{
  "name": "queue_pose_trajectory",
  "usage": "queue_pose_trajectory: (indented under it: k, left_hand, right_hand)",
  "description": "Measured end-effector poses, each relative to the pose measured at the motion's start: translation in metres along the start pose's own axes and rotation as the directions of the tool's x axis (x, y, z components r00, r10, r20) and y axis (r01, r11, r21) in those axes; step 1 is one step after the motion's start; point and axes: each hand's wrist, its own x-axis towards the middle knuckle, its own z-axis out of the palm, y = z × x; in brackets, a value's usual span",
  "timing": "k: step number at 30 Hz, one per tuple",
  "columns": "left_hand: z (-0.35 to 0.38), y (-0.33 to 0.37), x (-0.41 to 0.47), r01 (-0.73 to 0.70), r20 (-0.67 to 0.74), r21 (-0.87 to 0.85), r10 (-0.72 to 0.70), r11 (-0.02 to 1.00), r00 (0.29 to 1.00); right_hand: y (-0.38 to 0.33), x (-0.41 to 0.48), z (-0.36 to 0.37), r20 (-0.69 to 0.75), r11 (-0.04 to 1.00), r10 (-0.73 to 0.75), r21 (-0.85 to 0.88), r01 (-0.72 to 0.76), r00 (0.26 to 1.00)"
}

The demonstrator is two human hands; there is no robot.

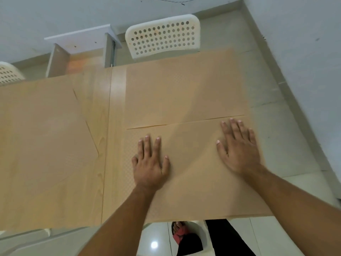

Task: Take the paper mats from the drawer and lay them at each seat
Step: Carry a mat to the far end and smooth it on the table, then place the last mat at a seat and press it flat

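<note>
A tan paper mat [193, 182] lies flat on the near right part of the wooden table [110, 145]. My left hand [150, 163] rests palm down on its left half, fingers spread. My right hand [239, 146] presses flat near its far right corner and looks blurred. A second paper mat [184, 93] lies just beyond it, in front of the far chair. More tan mats [42, 135] cover the left part of the table, overlapping at an angle.
A white perforated chair [164, 36] stands at the far side, another chair [9, 72] at the far left. An open white drawer unit [77, 50] sits behind the table. Grey tiled floor lies to the right; my sandalled foot [180, 232] shows below the near edge.
</note>
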Motion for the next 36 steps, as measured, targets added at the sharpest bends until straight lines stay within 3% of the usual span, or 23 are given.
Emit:
queue_pose_trajectory:
  k: [9,15,20,28,36]
  left_hand:
    - [-0.015,0.003,0.0,0.016,0.085,0.022,-0.018,1.0,0.996]
    - [-0.039,0.009,-0.033,0.115,0.073,-0.037,-0.112,0.993,0.991]
    - [-0.056,-0.001,-0.083,0.159,0.022,-0.145,-0.157,0.977,0.987]
    - [-0.086,-0.11,-0.185,0.09,-0.202,-0.276,-0.149,0.957,0.968]
    - [-0.127,-0.254,-0.3,0.046,-0.3,-0.303,-0.141,0.952,0.943]
  right_hand:
    - [0.024,-0.002,-0.018,0.038,0.998,0.04,0.041,-0.041,0.999]
    - [-0.026,-0.035,-0.023,0.09,0.954,-0.298,0.057,0.294,0.95]
    - [-0.09,-0.08,-0.027,0.14,0.92,-0.362,0.216,0.328,0.922]
    - [-0.23,-0.157,-0.037,0.082,0.88,-0.42,0.281,0.383,0.904]
    - [-0.372,-0.248,-0.038,0.058,0.863,-0.429,0.321,0.39,0.901]
